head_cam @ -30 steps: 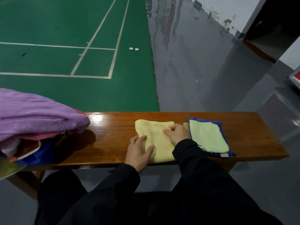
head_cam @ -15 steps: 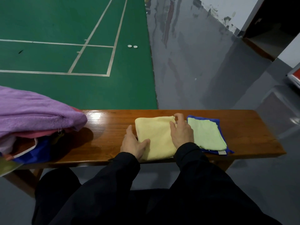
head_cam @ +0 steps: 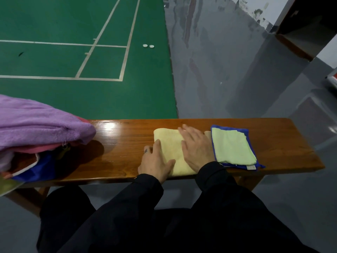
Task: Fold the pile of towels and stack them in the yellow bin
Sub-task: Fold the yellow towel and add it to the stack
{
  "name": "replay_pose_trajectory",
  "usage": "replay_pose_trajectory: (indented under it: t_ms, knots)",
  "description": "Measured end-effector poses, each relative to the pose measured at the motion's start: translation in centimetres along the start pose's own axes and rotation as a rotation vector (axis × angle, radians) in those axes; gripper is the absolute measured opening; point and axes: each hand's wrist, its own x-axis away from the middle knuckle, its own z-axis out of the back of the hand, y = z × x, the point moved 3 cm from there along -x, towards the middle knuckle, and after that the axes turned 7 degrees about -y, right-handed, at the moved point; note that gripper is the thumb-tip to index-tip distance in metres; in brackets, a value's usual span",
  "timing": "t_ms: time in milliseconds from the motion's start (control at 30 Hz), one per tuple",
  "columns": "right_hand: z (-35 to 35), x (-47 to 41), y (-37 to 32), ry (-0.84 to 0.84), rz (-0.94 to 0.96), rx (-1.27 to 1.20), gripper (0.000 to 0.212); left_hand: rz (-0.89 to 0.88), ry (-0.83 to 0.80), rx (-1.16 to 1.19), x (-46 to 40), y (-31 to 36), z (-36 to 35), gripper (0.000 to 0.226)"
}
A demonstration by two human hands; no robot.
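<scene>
- The yellow towel (head_cam: 170, 143), folded, lies flat on the wooden tabletop (head_cam: 124, 143) near its middle, its near edge at the tabletop's front edge.
- The left hand (head_cam: 156, 161) rests on the towel's left edge, fingers released and fairly straight, part of the palm on the wood.
- The right hand (head_cam: 196, 148) lies flat on the towel's right half, fingers spread and straight, pressing down and gripping nothing.
- Just right of that hand, a folded light green towel (head_cam: 233, 147) sits on top of a folded blue towel (head_cam: 249, 132), whose edges show around it; this stack touches or nearly touches the yellow towel.
- At the tabletop's left end lies a loose pile: a purple towel (head_cam: 36, 123) on top, with pink, white and blue cloth beneath it.
- A small yellowish patch shows at the far left edge below the pile; what it is cannot be told.
- Beyond the tabletop are a green court floor (head_cam: 73, 24) with white lines and two small white discs (head_cam: 148, 46) lying on it.
</scene>
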Motion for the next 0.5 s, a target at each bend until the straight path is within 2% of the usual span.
replay_pose_trajectory:
  t_ms: [33,100,200,300,400,500]
  knots:
    - [-0.7,0.1,-0.4,-0.112,0.044,-0.007,0.052,-0.012,0.015,-0.049,0.2,0.2,-0.1,0.087]
    - [-2.2,0.3,-0.3,-0.307,0.009,-0.039,0.055,-0.086,0.069,-0.179,0.8,0.2,-0.8,0.088]
    - [-3.0,0.2,0.2,-0.353,-0.019,-0.041,0.057,-0.355,0.125,-0.475,1.6,-0.8,-2.6,0.075]
    - [-3.4,0.2,0.4,-0.378,-0.049,0.01,0.064,-0.404,-0.012,-0.568,1.7,-1.8,-3.4,0.078]
    - [-3.8,-0.3,0.6,-0.427,-0.113,0.037,0.074,-0.341,-0.097,-0.426,1.0,-1.5,-2.7,0.08]
    - [-2.9,-0.3,0.3,-0.413,-0.133,-0.029,0.074,-0.194,0.09,-0.019,0.2,-1.2,-1.0,0.074]
